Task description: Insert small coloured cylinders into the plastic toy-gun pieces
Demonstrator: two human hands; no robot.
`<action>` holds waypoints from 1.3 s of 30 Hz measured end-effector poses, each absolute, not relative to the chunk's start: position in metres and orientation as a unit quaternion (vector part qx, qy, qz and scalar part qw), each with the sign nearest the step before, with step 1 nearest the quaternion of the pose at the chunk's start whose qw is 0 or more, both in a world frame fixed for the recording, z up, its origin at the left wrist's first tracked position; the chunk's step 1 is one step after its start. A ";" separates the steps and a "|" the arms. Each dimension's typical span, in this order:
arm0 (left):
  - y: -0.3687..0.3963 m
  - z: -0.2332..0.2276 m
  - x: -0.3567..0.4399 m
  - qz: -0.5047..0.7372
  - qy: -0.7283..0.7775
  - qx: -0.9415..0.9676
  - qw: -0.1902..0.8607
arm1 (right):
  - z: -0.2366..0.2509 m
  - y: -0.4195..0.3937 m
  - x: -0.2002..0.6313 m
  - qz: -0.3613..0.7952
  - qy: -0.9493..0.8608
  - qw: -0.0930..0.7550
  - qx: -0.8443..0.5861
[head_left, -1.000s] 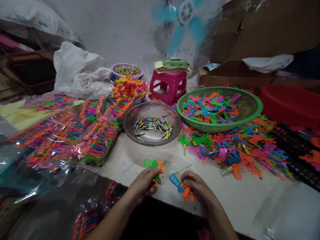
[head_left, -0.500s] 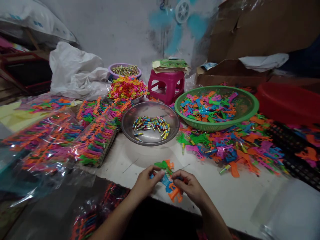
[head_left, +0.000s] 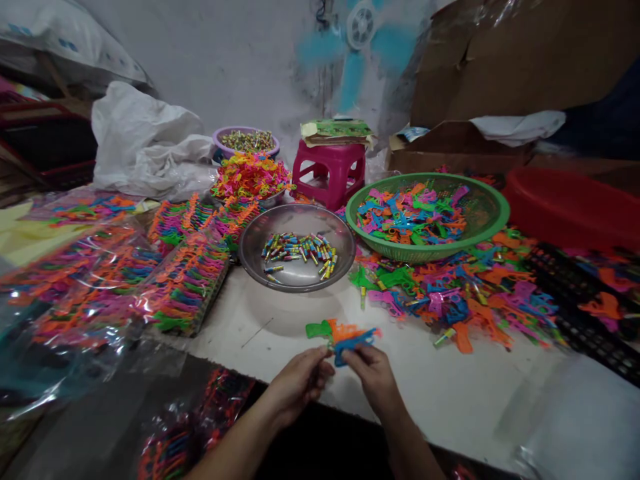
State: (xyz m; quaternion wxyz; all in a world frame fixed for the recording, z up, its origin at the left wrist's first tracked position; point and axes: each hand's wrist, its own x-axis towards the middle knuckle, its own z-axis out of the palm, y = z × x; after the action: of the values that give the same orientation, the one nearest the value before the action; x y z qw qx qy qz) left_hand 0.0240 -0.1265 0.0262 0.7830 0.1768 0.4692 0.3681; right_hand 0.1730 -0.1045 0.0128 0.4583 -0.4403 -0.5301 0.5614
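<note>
My left hand (head_left: 300,380) pinches a green and orange plastic toy piece (head_left: 327,330) just above the white table (head_left: 280,327). My right hand (head_left: 373,373) grips a blue and orange toy piece (head_left: 356,341) and presses it against the left one, so the two pieces meet between my fingertips. Both hands sit close together near the table's front edge. A loose heap of coloured plastic toys (head_left: 450,293) lies to the right of my hands.
A steel bowl (head_left: 260,257) with small coloured tubes stands behind my hands. A green basket (head_left: 493,210) holds more toy pieces. Clear bags of packed toys (head_left: 100,280) lie left. A pink stool (head_left: 327,170), a red tub (head_left: 575,207) and cardboard boxes stand behind.
My hands came together: the right hand brought the blue and orange piece up against the green and orange piece held by the left. The view drifted slightly right.
</note>
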 end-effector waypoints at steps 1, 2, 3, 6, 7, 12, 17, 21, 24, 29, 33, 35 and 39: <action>-0.126 0.025 0.023 0.381 0.473 0.172 0.775 | 0.010 -0.104 0.171 0.545 -0.488 0.486 -0.479; -0.126 0.024 0.022 0.388 0.471 0.168 0.774 | 0.008 -0.103 0.170 0.533 -0.458 0.498 -0.508; -0.126 0.024 0.020 0.390 0.463 0.167 0.778 | 0.007 -0.102 0.169 0.529 -0.445 0.496 -0.525; -0.126 0.024 0.015 0.409 0.433 0.191 0.780 | 0.005 -0.103 0.167 0.560 -0.485 0.431 -0.516; -0.126 0.025 0.014 0.419 0.422 0.198 0.779 | 0.005 -0.104 0.166 0.566 -0.502 0.413 -0.507; -0.127 0.024 0.015 0.432 0.423 0.183 0.775 | 0.003 -0.110 0.159 0.534 -0.560 0.399 -0.492; -0.127 0.023 0.018 0.436 0.440 0.215 0.755 | 0.006 -0.110 0.157 0.506 -0.587 0.402 -0.488; -0.130 0.026 0.017 0.431 0.468 0.295 0.713 | 0.009 -0.113 0.155 0.482 -0.602 0.416 -0.482; -0.133 0.027 0.016 0.420 0.478 0.330 0.697 | 0.008 -0.119 0.149 0.479 -0.610 0.414 -0.477; -0.129 0.016 0.020 0.398 0.503 0.338 0.689 | 0.007 -0.099 0.160 0.512 -0.578 0.409 -0.486; -0.119 -0.001 0.010 0.432 0.593 0.432 0.524 | 0.013 -0.047 0.204 0.506 -0.411 0.540 -0.532; -0.114 -0.016 -0.002 0.435 0.613 0.532 0.390 | 0.016 -0.029 0.222 0.484 -0.371 0.576 -0.545; -0.107 -0.052 -0.015 0.373 0.590 0.701 0.145 | 0.023 -0.023 0.218 0.483 -0.416 0.548 -0.542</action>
State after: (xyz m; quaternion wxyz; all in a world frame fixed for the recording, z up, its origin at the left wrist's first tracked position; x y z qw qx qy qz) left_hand -0.0155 -0.1066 -0.0520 0.1451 0.7013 0.5898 0.3733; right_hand 0.2184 -0.0231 0.0232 0.5479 -0.5417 -0.4160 0.4831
